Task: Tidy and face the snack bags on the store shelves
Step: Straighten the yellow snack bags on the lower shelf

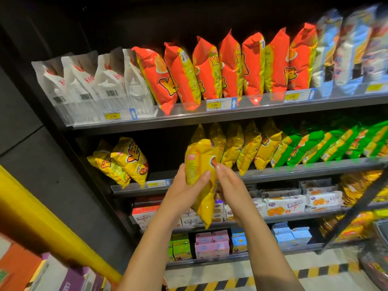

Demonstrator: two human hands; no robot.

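I hold a yellow snack bag (pixel 200 164) upright in front of the middle shelf (pixel 294 168). My left hand (pixel 184 185) grips its lower left side, thumb across the bag's back panel. My right hand (pixel 225 181) touches the bag's right edge with its fingertips. Behind it stands a row of yellow bags (pixel 245 145), edge-on to the front. Two more yellow bags (pixel 123 160) lean at the shelf's left end, with an empty gap between them and the row.
The top shelf holds white bags (pixel 90 80), orange bags (pixel 220 66) and pale blue bags (pixel 346 49). Green bags (pixel 327 145) fill the middle shelf's right. Below are biscuit packs (pixel 283 204) and small boxes (pixel 212 242). A yellow rail (pixel 42 217) runs at lower left.
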